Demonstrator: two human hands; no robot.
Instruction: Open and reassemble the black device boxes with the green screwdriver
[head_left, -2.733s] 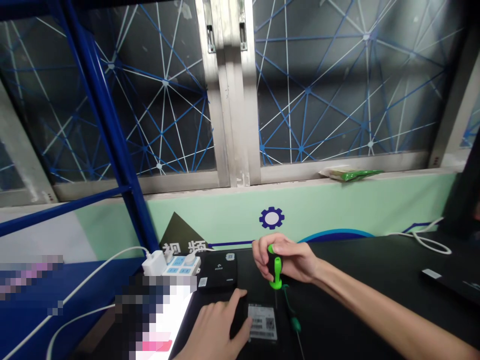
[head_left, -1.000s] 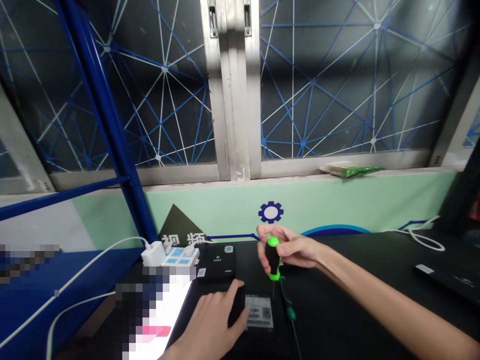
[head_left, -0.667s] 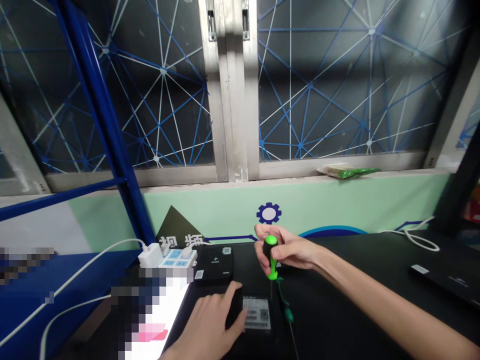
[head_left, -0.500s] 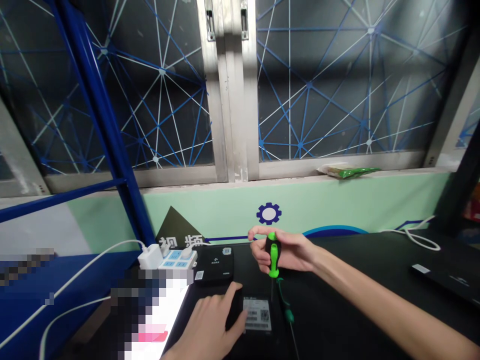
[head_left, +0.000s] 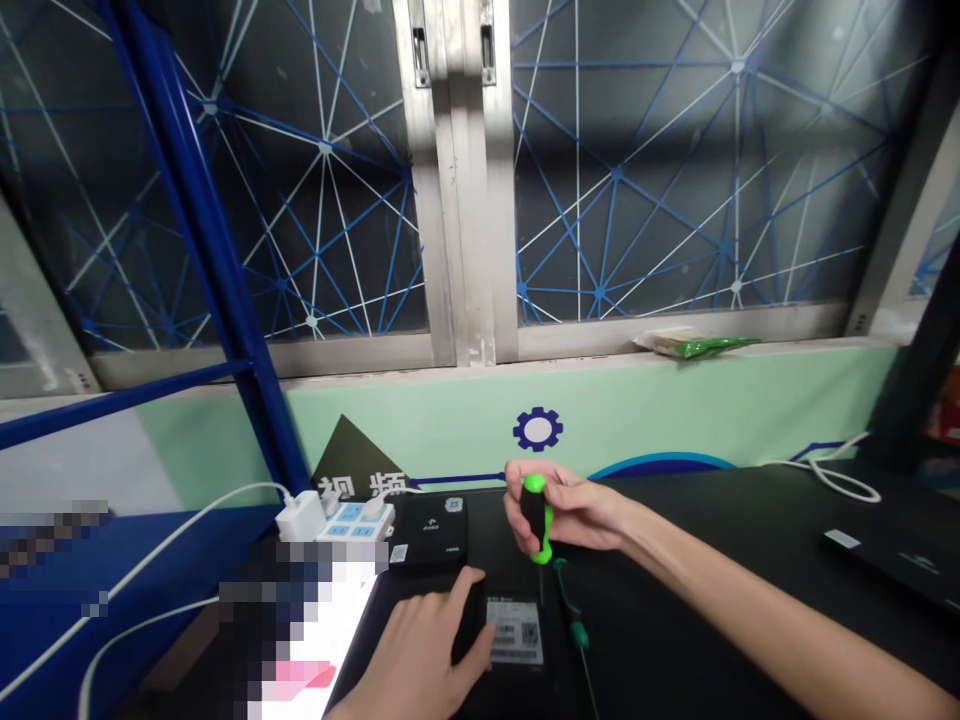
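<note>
Nearest, left hand (head_left: pixel 420 640) open, with fingers spread, laid on the left side of a black box (head_left: pixel 525 681). Flat on the black table (head_left: pixel 705 600), white label (head_left: pixel 514 630) up. Just right of the box, a thin green tool (head_left: pixel 580 634), lying down with its metal rod to the front. A bit farther, right hand (head_left: pixel 581 512) closed around the black and green handle of a screwdriver (head_left: pixel 534 512). Held nearly upright over the far right corner of the box, rod down; too dark at the tip to tell about touching.

Behind the left hand, a small black case (head_left: pixel 429 530), just beside a white power strip (head_left: pixel 349 524) with plugs in. Off to the right, well apart from both hands, a long black case (head_left: pixel 892 560). Farther back, a loop of white cord (head_left: pixel 844 480). Then a pale green wall (head_left: pixel 450 420) with a gear picture (head_left: pixel 538 429). Up on the sill, a green and white packet (head_left: pixel 697 344). Last, big dark windows (head_left: pixel 660 130) with blue and white lines.
</note>
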